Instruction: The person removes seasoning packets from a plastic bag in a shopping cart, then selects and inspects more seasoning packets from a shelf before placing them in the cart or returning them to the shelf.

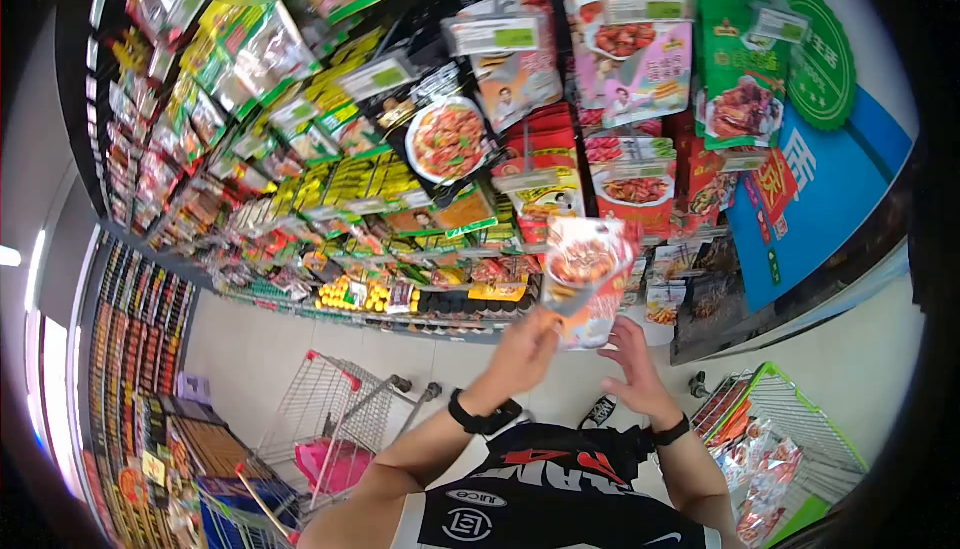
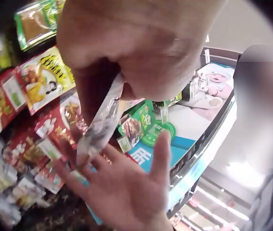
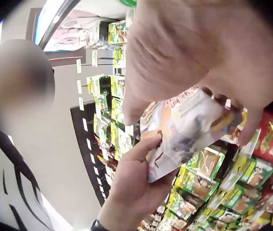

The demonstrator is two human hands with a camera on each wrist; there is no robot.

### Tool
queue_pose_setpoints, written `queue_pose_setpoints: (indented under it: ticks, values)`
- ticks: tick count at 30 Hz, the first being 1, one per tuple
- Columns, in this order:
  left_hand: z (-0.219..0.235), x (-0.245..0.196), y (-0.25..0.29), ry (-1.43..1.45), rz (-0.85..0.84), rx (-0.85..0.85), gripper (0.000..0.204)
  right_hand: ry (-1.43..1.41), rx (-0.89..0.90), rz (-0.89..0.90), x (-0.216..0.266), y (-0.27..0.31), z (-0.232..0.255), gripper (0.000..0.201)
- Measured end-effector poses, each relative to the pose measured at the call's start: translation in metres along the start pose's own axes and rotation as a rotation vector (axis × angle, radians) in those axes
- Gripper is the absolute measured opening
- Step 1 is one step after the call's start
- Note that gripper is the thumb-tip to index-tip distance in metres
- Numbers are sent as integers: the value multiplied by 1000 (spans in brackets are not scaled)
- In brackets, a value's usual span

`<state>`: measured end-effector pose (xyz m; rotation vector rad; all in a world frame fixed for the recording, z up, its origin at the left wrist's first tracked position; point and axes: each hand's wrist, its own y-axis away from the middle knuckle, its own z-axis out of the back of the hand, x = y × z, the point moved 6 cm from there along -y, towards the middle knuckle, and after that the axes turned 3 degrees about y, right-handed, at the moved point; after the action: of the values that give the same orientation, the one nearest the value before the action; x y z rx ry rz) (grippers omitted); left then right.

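In the head view, the left hand pinches the lower left corner of a packet, held up in front of the right part of the shelf rack; the right hand is spread beside the packet's lower right edge. In the left wrist view, the packet is seen nearly edge-on between the hands, the right hand's fingers apart. In the right wrist view, the left thumb presses the packet's face; whether the right hand touches it, I cannot tell.
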<state>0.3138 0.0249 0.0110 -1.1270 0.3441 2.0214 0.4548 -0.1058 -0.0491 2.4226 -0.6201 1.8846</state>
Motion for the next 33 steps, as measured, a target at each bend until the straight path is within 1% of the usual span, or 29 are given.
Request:
queue_pose_setpoints:
  ticks: [2, 5, 6, 9, 10, 11, 13, 14, 15, 16, 17, 18, 19, 20, 21, 22, 23, 25, 26, 28, 30, 33]
  values:
    - [-21, 14, 33, 77, -27, -14, 23, -36, 31, 15, -22, -8, -21, 74]
    - [-15, 12, 67, 342, -6, 152, 34, -179, -78, -159, -68, 3, -34, 63]
    - [-3, 7, 80, 352, -143, 190, 47, -225, 3, -328, -118, 19, -28, 57]
    - [38, 26, 135, 395, -95, 239, 60, -483, 30, -410, -113, 34, -78, 54]
    - [58, 45, 156, 354, -47, 168, 59, -430, 59, -343, -102, 34, -96, 54]
    - [79, 71, 179, 316, 1, 102, 59, -592, 153, -362, -101, 36, -113, 51]
    - [123, 160, 236, 108, 190, -21, 55, -914, 338, -400, -93, 47, -145, 46]
    - [151, 206, 272, 23, 245, -94, 53, -1004, 260, -513, -90, 51, -165, 45]
    - [179, 252, 306, -61, 291, -172, 52, -1053, 299, -571, -74, 55, -184, 45]
    - [207, 285, 346, -345, 232, -281, 46, -1105, 334, -629, -58, 64, -204, 45]
    - [231, 356, 407, -528, 267, -372, 48, -1159, 367, -678, -49, 76, -221, 45]
    - [253, 401, 465, -682, 582, -429, 54, -1173, 391, -715, -52, 89, -233, 46]
    - [268, 438, 520, -748, 832, -375, 73, -1188, 451, -743, -51, 99, -247, 47]
    - [279, 434, 557, -744, 947, -322, 78, -1199, 512, -776, -49, 107, -260, 48]
    - [280, 446, 596, -769, 992, -321, 84, -1210, 575, -812, -47, 115, -272, 49]
    - [279, 452, 625, -765, 1027, -312, 82, -1197, 563, -851, -51, 122, -279, 50]
    - [270, 452, 642, -752, 1056, -295, 81, -1155, 552, -863, -53, 128, -282, 51]
    - [247, 444, 659, -715, 1090, -286, 77, -1069, 542, -892, -53, 132, -287, 52]
    - [237, 440, 663, -701, 1100, -276, 76, -1062, 556, -863, -47, 131, -293, 55]
    - [220, 433, 666, -671, 1096, -273, 73, -1075, 564, -863, -48, 131, -303, 57]
    - [212, 429, 669, -648, 1084, -286, 70, -1084, 576, -879, -47, 129, -317, 60]
    - [216, 432, 679, -631, 1027, -349, 66, -1128, 681, -931, -58, 128, -338, 57]
